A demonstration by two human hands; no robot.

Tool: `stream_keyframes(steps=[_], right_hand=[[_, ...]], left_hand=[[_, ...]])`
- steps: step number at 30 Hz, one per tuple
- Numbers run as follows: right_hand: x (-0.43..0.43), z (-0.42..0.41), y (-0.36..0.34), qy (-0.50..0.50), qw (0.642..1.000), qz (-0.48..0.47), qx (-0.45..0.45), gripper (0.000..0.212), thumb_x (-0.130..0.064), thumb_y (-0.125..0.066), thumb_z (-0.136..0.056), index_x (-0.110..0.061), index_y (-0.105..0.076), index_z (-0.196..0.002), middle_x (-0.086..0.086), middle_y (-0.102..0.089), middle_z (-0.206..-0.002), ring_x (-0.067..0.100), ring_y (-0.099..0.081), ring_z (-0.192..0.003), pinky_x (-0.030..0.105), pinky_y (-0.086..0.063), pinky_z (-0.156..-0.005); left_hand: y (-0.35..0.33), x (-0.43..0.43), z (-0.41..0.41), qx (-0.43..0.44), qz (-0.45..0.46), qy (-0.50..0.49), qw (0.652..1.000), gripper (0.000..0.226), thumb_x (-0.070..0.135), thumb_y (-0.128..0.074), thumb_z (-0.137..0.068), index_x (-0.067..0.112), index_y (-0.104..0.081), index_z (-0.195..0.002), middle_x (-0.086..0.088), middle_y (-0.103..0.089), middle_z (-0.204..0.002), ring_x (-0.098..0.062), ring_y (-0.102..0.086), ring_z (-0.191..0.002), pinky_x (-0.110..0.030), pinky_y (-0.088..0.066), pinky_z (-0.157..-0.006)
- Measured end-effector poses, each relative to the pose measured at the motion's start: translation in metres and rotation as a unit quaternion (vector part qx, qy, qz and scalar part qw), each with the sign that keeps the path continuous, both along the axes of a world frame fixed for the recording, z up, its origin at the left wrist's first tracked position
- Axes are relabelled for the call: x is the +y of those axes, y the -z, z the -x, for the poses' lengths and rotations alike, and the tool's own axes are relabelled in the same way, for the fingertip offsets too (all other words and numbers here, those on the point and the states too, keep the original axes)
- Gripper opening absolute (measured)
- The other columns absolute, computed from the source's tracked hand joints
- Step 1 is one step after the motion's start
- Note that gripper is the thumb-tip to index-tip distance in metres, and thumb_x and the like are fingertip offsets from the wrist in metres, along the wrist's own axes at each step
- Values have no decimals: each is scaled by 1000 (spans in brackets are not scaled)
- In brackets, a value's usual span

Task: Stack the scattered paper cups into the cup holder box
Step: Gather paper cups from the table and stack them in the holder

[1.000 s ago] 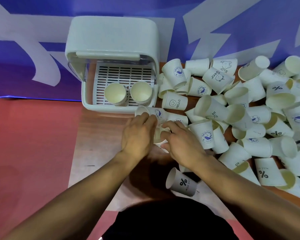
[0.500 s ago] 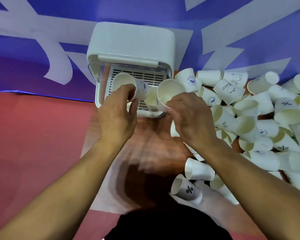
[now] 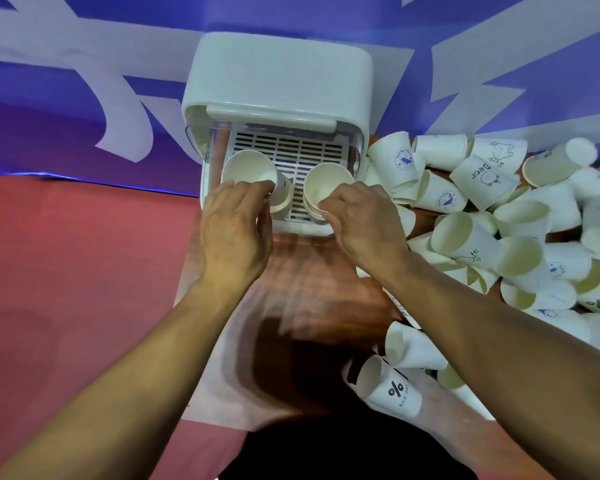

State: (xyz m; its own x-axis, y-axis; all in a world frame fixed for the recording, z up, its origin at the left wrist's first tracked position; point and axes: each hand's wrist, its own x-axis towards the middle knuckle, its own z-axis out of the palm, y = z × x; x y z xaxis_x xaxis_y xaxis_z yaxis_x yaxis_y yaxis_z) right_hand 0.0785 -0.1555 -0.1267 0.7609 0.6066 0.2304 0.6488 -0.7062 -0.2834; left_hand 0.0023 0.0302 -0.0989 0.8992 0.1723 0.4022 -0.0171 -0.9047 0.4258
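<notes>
Head view: you are mid-placement, both hands at the open front of the box (image 3: 281,74). Step in hand, as I read it: nesting two cups at once onto the two stacks started on the grid (image 3: 288,150) inside.

Left hand (image 3: 234,233): fingers (image 3: 253,187) curled round the wall of the left cup (image 3: 248,169), gripping it. Cup is tilted, mouth toward you, base over a cup already standing at the box's front left. Not seated yet, by the look of it.

Right hand (image 3: 364,223): fingertips (image 3: 329,204) pinch the near rim of the right cup (image 3: 326,183). It sits partly nested in the stack at front right. Cannot tell if it is fully home.

Arms: both reach forward from the lower corners, palms down, hands near each other but apart.

Next move, likely: bring the left cup upright, line it over the lower cup, press both down, then let go. A tilted cup may jam on the rim below or tip the stack.

Pile (image 3: 465,237) of loose cups lies on the table (image 3: 305,271) right of the box, most on their sides, a few beside your right forearm. Most of the job looks still ahead.
</notes>
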Motion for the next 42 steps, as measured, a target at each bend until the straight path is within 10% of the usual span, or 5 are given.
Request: stream_keyframes(steps=[24,34,42], right_hand=[[14,-1,27,20,994,74,79,20,-29,-56,-94,-17,-72,-93,1,-67,-84,26,-60,-87,38,-35,-83],[-61,25,-7,138,987,-76,19,25,-11,-67,-82,-9,-67,-108,11,-64,-105,33,-58,-97,42,-47,-82],[-166,24,-30,224,966,108,68,61,4,-66,-57,-12,-65,-116,16,-53,-126,41,-44,-116,48,-43,-83]], left_hand=[[29,-7,-25,264,-18,59,963,34,2,-60,-74,8,-73,-106,-17,-68,-87,-42,-63,-85,-43,-43,-102],[31,-35,-4,70,35,96,992,30,15,-64,-87,9,-66,-117,-9,-61,-119,-31,-52,-112,-35,-39,-98],[26,-151,11,281,143,194,929,40,36,-67,-87,23,-61,-125,-1,-57,-122,-19,-55,-109,-33,-45,-94]])
